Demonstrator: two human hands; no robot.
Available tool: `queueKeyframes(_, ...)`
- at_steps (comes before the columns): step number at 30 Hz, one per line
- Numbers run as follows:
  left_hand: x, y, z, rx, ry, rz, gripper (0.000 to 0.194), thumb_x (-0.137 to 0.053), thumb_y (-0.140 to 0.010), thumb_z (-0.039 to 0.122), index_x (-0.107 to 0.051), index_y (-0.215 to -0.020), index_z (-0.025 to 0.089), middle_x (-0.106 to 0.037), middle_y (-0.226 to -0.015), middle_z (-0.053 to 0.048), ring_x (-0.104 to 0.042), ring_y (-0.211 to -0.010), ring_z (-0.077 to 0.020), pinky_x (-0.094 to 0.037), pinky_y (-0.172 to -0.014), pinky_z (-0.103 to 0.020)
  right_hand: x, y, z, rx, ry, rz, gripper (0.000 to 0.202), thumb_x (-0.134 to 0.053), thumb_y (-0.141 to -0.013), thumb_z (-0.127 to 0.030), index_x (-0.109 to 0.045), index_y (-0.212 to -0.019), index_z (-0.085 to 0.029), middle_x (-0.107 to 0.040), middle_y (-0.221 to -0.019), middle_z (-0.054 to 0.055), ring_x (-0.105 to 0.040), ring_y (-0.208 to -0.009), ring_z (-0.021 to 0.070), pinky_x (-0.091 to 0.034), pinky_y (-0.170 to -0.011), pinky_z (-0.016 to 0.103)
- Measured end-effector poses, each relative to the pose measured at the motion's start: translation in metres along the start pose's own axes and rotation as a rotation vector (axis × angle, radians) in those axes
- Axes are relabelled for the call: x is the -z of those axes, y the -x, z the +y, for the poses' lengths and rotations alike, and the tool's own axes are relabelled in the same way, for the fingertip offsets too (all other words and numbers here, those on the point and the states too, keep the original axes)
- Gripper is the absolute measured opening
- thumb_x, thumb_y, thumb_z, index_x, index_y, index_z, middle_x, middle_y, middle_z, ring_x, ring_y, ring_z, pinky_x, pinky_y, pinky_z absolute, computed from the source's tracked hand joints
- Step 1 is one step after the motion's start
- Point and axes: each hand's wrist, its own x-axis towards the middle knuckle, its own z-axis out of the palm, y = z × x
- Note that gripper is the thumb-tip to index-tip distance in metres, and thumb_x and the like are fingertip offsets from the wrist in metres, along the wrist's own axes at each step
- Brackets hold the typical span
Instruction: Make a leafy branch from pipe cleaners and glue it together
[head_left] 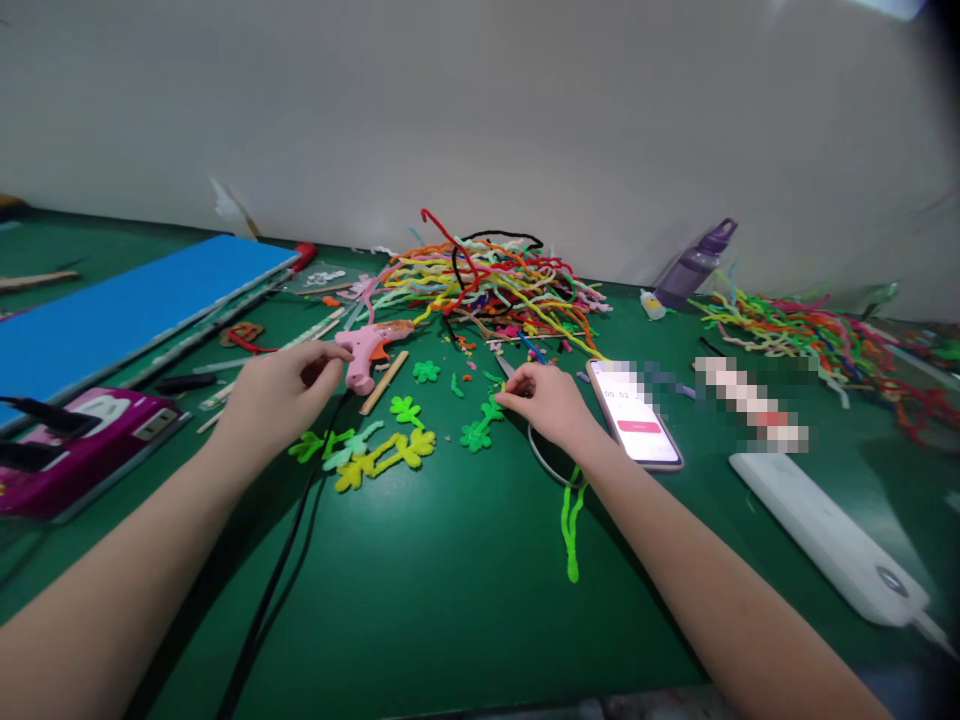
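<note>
Green flower-ended piece of fuzzy pipe cleaner (475, 434) lay slanted on a smooth green tabletop (420, 610), near the middle, its upper end at the fingertips of the right hand (551, 400). The right thumb and forefinger were pinched together on that end. The left hand (274, 398) had its thumb and forefinger drawn close together at the rear of a pink plastic glue gun (364, 352); whether they gripped it could not be told. A flat wooden stick (385, 383) lay just beside the gun, and yellow fuzzy flowers (356, 470) lay nearer the front edge (585, 698). From those flowers to that edge ran a broad stretch of tabletop, crossed on the left by a black cord (289, 540). Towards the pale wall (480, 120) rose a tangled heap of multicoloured pipe cleaners (487, 275). A lit smartphone (652, 445) and a long white plastic device (817, 530) narrowed the room beside the right forearm (675, 540). The phone's digits read 00 and 02, the rest blurred; lettering on its red button (634, 426) was too small to read.
</note>
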Motion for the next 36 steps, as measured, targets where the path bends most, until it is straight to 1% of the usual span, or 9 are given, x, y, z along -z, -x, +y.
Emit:
queueKeyframes(4, 0.000, 0.001, 0.000, 0.000, -0.001, -0.005, 0.030, -0.045, -0.083, 0.036, -0.068, -0.093, 0.020, -0.060, -0.065, 0.001, -0.047, -0.052, -0.0124, -0.032, -0.053, -0.022, 0.007, 0.005, -0.008, 0.060, 0.029, 0.057, 0.016, -0.069, -0.076, -0.032, -0.062, -0.071, -0.019, -0.067, -0.073, 0.001, -0.059, -0.068, 0.0153, -0.042, -0.067, 0.029)
queueKeyframes(6, 0.001, 0.001, 0.000, -0.001, -0.003, -0.006, 0.030, -0.045, -0.083, 0.036, -0.068, -0.093, 0.020, -0.059, -0.063, 0.002, -0.048, -0.052, -0.0127, -0.032, -0.053, -0.022, 0.013, 0.007, -0.011, 0.133, 0.043, 0.059, 0.015, -0.067, -0.080, -0.033, -0.063, -0.074, -0.020, -0.068, -0.077, 0.000, -0.059, -0.073, 0.0152, -0.041, -0.070, 0.030)
queueKeyframes(8, 0.001, 0.001, 0.000, -0.003, -0.003, -0.007, 0.030, -0.045, -0.083, 0.036, -0.068, -0.093, 0.020, -0.059, -0.063, 0.002, -0.048, -0.052, -0.0126, -0.032, -0.053, -0.022, 0.019, 0.010, -0.012, 0.287, 0.094, 0.033, 0.011, -0.064, -0.083, -0.032, -0.066, -0.081, -0.021, -0.069, -0.085, 0.000, -0.060, -0.082, 0.0158, -0.040, -0.079, 0.031)
queueKeyframes(11, 0.000, 0.000, 0.000, -0.009, -0.001, -0.009, 0.031, -0.045, -0.083, 0.037, -0.068, -0.093, 0.020, -0.062, -0.067, 0.001, -0.047, -0.052, -0.0119, -0.032, -0.053, -0.022, 0.022, 0.012, -0.008, 0.550, 0.233, -0.060, 0.011, -0.062, -0.086, -0.030, -0.068, -0.092, -0.024, -0.069, -0.100, 0.000, -0.057, -0.098, 0.0178, -0.034, -0.092, 0.036)
queueKeyframes(14, -0.001, 0.000, 0.000, -0.011, -0.003, 0.000, 0.031, -0.044, -0.083, 0.037, -0.068, -0.092, 0.020, -0.064, -0.071, 0.001, -0.048, -0.053, -0.0116, -0.032, -0.054, -0.022, 0.019, 0.010, -0.001, 0.656, 0.302, -0.156, 0.011, -0.061, -0.087, -0.027, -0.069, -0.096, -0.025, -0.068, -0.106, -0.001, -0.055, -0.105, 0.0180, -0.030, -0.098, 0.038)
queueKeyframes(21, -0.002, 0.000, -0.001, -0.015, -0.005, -0.005, 0.030, -0.046, -0.082, 0.036, -0.068, -0.093, 0.020, -0.064, -0.072, 0.001, -0.048, -0.052, -0.0114, -0.032, -0.053, -0.021, 0.013, 0.012, -0.002, 0.614, 0.357, -0.266, 0.023, -0.053, -0.090, -0.022, -0.064, -0.111, -0.021, -0.061, -0.120, 0.006, -0.053, -0.112, 0.0195, -0.036, -0.096, 0.037)
queueKeyframes(27, -0.001, 0.000, 0.000, -0.012, -0.013, -0.016, 0.030, -0.046, -0.082, 0.036, -0.068, -0.093, 0.020, -0.064, -0.070, 0.001, -0.047, -0.052, -0.0111, -0.031, -0.052, -0.021, 0.016, 0.016, -0.009, 0.590, 0.353, -0.300, 0.022, -0.053, -0.091, -0.030, -0.066, -0.106, -0.020, -0.067, -0.106, 0.006, -0.058, -0.103, 0.0198, -0.037, -0.092, 0.037)
queueKeyframes(31, -0.001, 0.000, 0.001, -0.012, -0.018, -0.014, 0.030, -0.045, -0.082, 0.035, -0.068, -0.093, 0.020, -0.063, -0.068, 0.001, -0.047, -0.051, -0.0113, -0.031, -0.052, -0.021, 0.016, 0.020, -0.016, 0.562, 0.313, -0.326, 0.023, -0.054, -0.090, -0.031, -0.066, -0.104, -0.018, -0.070, -0.097, 0.006, -0.061, -0.090, 0.0171, -0.038, -0.087, 0.034)
queueKeyframes(36, -0.002, 0.000, 0.001, -0.016, -0.017, -0.007, 0.030, -0.046, -0.083, 0.036, -0.068, -0.094, 0.020, -0.061, -0.066, 0.002, -0.047, -0.051, -0.0117, -0.031, -0.052, -0.021, 0.018, 0.024, -0.020, 0.538, 0.315, -0.297, 0.025, -0.060, -0.085, -0.041, -0.067, -0.094, -0.019, -0.069, -0.089, 0.003, -0.061, -0.082, 0.0154, -0.037, -0.083, 0.032)
